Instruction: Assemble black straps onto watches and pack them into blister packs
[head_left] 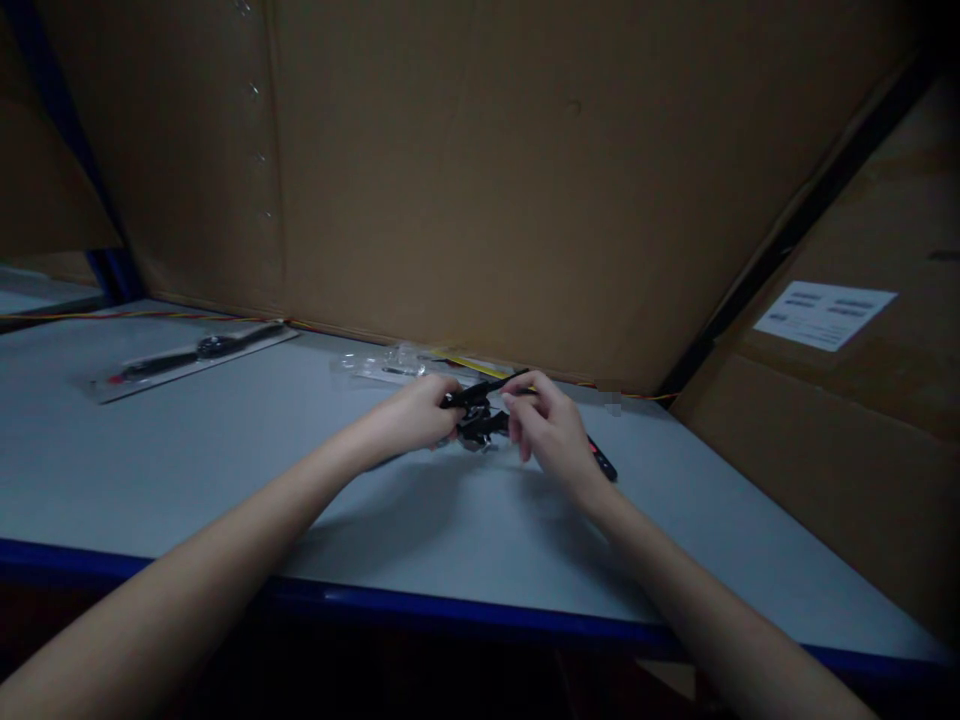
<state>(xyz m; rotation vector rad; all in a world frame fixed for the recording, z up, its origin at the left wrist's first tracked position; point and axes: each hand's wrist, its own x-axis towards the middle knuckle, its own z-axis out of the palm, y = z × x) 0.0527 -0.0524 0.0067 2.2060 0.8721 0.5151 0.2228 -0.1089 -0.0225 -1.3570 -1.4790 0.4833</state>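
Over the middle of the table my left hand (427, 412) is closed round a black object (480, 412) with shiny, clear-looking parts; its kind is too dark and small to tell. My right hand (551, 425) meets the same object from the right, thumb and forefinger pinched at its upper end and the other fingers curled. What the pinch holds is hidden. Past the outer side of my right hand shows a black handle-like piece (604, 462) with a red patch. Whether it joins the held object cannot be made out.
A long black item in clear packaging (199, 355) lies at the left on the grey table (225, 470). Crumpled clear packaging (401, 362) lies behind my hands. Red and yellow wires (330, 328) run along the cardboard back wall (487, 200). Cardboard with a white label (825, 315) bounds the right.
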